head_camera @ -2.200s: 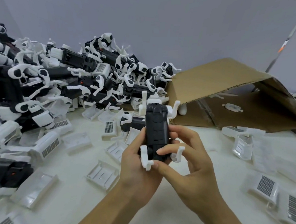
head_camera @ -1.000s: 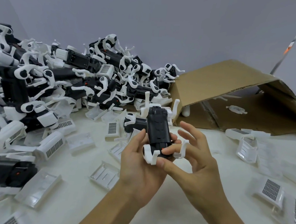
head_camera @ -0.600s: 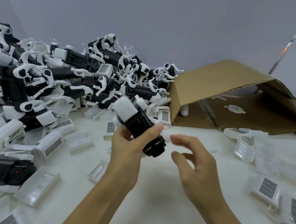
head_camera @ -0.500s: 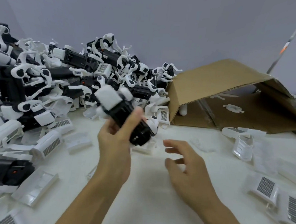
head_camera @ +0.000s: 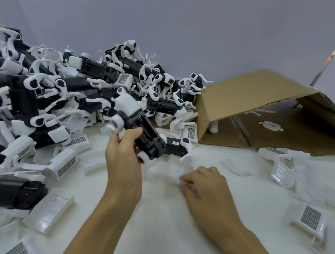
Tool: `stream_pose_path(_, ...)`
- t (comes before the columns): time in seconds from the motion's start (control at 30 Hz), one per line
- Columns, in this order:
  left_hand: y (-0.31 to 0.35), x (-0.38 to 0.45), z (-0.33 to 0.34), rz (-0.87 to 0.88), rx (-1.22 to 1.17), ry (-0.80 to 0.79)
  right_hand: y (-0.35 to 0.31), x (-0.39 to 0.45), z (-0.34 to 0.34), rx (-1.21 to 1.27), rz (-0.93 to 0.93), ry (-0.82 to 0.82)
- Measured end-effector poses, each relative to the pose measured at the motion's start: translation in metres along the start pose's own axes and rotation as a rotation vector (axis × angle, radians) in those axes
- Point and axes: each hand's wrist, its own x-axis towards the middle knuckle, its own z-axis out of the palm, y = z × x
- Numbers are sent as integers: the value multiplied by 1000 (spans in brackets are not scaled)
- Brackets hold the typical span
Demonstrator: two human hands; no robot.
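Head view, and the black unit (head_camera: 142, 134) is up off the table (head_camera: 166, 234), tilted, its white-capped end pointing up and left toward the pile (head_camera: 47, 92), its near end low over the middle of the work surface. White arms stick out at both ends of it, so by the look of things this 1 is largely put together. As for the job as a whole, I'd call it somewhere mid-run: a big heap of black-and-white units is stacked on the left, yet loose white covers (head_camera: 308, 217) with grilles lie scattered left and right, so plenty seems left to fit.

Now the 2 hands. The left hand (head_camera: 123, 163) is wrapped round the unit's near half — thumb across the top, fingers curled underneath, a firm hold. The right hand (head_camera: 204, 186) is down on the table just right of it, knuckles up, fingers bent onto a white piece (head_camera: 168, 171) that is badly blurred. Touching it, yes; whether it is actually pinched, I cannot tell.

Just behind that piece another black unit (head_camera: 174, 147) lies flat on the table. Further back on the right a cardboard box (head_camera: 252, 96) lies on its side, mouth toward us, with a small white part inside.
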Motion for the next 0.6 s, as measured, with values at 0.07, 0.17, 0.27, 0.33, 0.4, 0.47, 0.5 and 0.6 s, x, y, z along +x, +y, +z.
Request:
stream_pose_path(0.07, -2, -5, 2, 88, 96, -49, 0, 2, -5, 207, 40, 170)
stream_pose_path(0.17, -4, -14, 1, 331, 225, -86, -5, 7, -17, 758, 204, 192)
stream_pose_path(0.27, -3, -18, 0, 466, 327, -118, -6, 12, -21, 951, 359, 138)
stream_pose_path(0.33, -6, -18, 0, 466, 385, -135, -6, 12, -21, 1036, 440, 102)
stream_pose_path(0.4, -8, -20, 2, 524, 440, -183, -5, 12, -23, 1048, 456, 75)
stream_pose_path(0.47, -8, -22, 4, 583, 507, -230, -5, 13, -28, 1026, 461, 91)
stream_pose_path(0.5, -11, -23, 4, 603, 544, -243, -4, 13, -29, 1066, 456, 96)
stream_pose_path(0.6, -16, -24, 3, 598, 586, -300, -2, 17, -38, 1492, 491, 16)
